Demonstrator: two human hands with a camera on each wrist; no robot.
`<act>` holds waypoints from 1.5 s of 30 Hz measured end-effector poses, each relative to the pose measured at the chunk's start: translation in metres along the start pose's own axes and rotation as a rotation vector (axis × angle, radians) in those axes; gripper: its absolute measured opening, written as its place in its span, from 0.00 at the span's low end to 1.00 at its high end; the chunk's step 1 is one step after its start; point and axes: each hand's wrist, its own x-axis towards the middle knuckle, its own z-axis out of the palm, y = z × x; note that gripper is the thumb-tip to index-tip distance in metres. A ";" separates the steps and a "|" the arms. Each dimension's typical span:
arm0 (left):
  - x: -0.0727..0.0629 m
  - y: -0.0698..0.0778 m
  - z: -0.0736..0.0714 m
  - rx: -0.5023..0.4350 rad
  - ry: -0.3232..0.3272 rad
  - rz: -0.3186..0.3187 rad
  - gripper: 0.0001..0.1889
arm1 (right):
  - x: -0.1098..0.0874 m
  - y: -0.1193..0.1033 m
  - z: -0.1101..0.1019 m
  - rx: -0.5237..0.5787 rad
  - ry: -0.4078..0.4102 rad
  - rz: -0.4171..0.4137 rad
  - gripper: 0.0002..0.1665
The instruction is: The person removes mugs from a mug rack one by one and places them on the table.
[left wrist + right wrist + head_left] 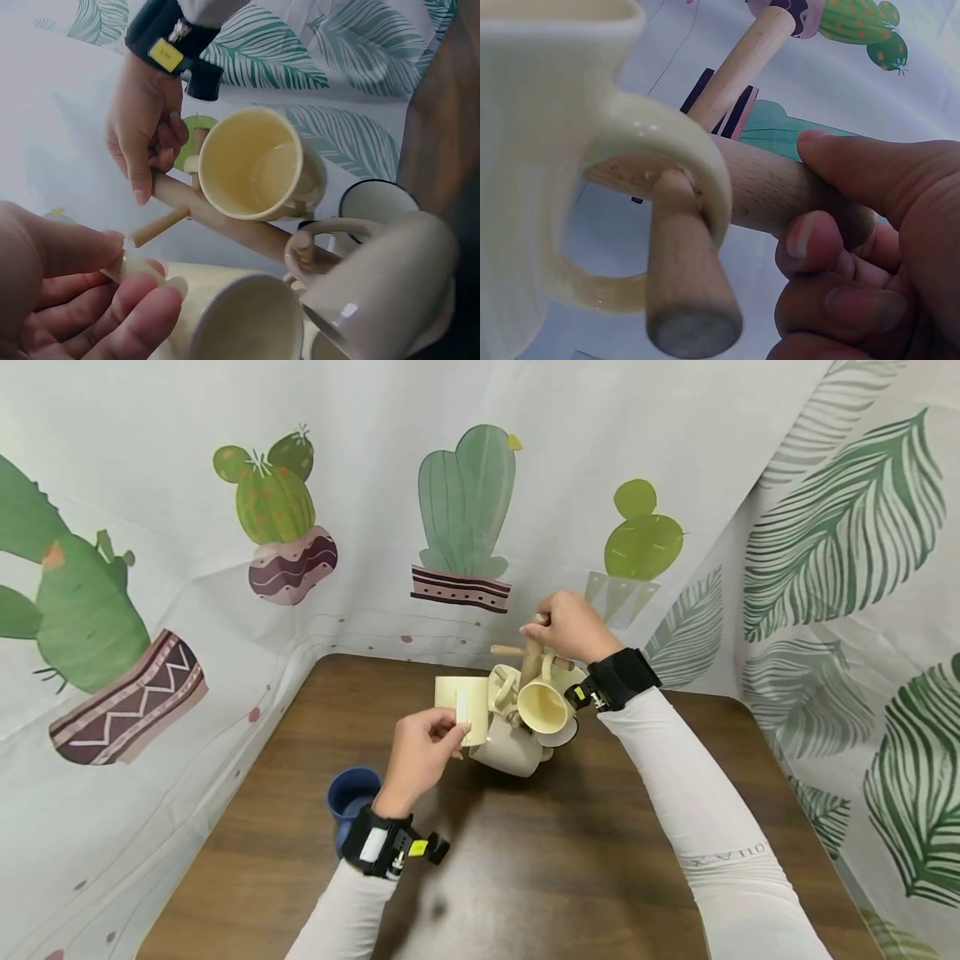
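My left hand (423,756) pinches the handle of a pale yellow mug (447,693), held up at the left side of a wooden mug tree (532,662). In the left wrist view, thumb and fingers close on that handle (131,266). My right hand (573,627) grips the top of the post (765,180), with the thumb along it. Another pale yellow mug (255,165) hangs by its handle on a peg (686,277) just below the right hand. Lower on the tree hang a beige mug (382,285) and a dark-rimmed white mug (375,206). A bare peg (161,225) points toward the left hand.
Something blue and cup-shaped (352,789) stands on the brown wooden table (570,860), partly behind the left wrist. A patterned cloth (360,527) with cacti and leaves hangs behind the table and along its sides.
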 end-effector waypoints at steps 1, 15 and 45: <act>-0.007 -0.001 -0.002 -0.003 -0.006 -0.002 0.03 | 0.000 0.000 0.000 0.000 0.002 0.002 0.20; -0.082 -0.022 -0.021 0.004 -0.026 -0.006 0.02 | -0.001 -0.001 0.002 0.008 0.013 0.002 0.25; -0.136 -0.085 -0.022 0.100 0.041 -0.008 0.08 | -0.004 -0.002 0.003 0.011 0.029 0.016 0.22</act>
